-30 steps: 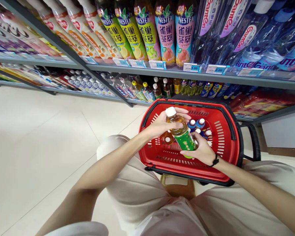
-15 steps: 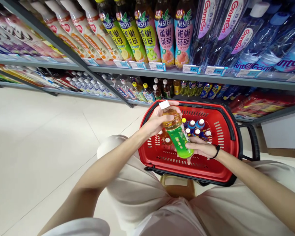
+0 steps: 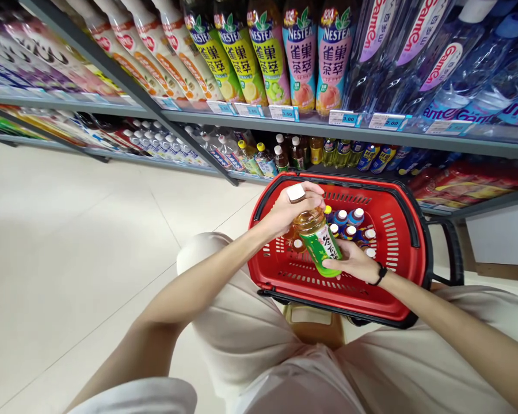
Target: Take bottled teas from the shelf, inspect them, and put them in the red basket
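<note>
**Now label-up: a tea bottle held over the red basket**

Pale, glossy floor tiles (image 3: 69, 230) run along a shop aisle beside grey drink shelves (image 3: 285, 122). A red basket (image 3: 408, 230) with a black rim sits in front of the person's knees, and capped bottles (image 3: 349, 221) stand in it.

On the upper shelf, tall bottles (image 3: 300, 57) read "NESTEA" above Chinese characters, next to clear water bottles (image 3: 414, 52) with partly legible pink lettering. The price tags (image 3: 344, 118) show 3.50, 3.00 and 2.00.

The left hand (image 3: 291, 210) is curled around the neck of the tea bottle (image 3: 319, 236), just under its white cap (image 3: 296, 192). The right hand (image 3: 354, 261) cups the base with its thumb on the green label. The bottle hangs tilted above the basket.

Half a second ago the plain green side faced up. A white panel with dark characters now shows, and the right hand, flat before, has closed on the base.
</note>
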`<state>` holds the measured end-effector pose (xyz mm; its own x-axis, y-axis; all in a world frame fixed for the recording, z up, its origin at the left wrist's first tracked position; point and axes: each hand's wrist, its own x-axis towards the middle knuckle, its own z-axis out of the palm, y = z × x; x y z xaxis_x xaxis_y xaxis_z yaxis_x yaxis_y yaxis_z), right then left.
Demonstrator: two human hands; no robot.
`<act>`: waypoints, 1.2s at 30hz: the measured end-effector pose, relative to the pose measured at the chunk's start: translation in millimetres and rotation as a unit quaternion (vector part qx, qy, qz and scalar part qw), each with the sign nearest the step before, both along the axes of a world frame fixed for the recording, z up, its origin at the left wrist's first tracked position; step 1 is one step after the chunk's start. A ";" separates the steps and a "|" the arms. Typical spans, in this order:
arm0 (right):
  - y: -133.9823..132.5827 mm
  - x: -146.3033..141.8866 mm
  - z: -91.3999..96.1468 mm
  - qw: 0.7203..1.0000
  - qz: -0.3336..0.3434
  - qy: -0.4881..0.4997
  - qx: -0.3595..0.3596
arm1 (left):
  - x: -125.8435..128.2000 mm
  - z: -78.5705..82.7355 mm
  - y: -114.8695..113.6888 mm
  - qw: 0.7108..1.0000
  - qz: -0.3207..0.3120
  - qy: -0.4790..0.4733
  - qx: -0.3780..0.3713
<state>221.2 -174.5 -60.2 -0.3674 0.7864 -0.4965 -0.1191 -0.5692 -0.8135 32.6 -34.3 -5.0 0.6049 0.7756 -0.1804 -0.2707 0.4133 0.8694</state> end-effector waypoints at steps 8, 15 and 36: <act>3.7 5.2 -1.4 0.997 0.060 -0.039 -0.029 | 4.6 -4.1 -0.8 0.999 0.026 -0.006 -0.036; 3.0 2.5 5.1 0.997 0.062 0.008 -0.038 | 6.9 -1.9 -2.1 0.998 0.034 -0.010 -0.053; 6.5 1.8 23.0 0.993 -0.109 0.045 0.001 | -3.5 -2.4 20.6 0.956 0.152 -0.072 -0.239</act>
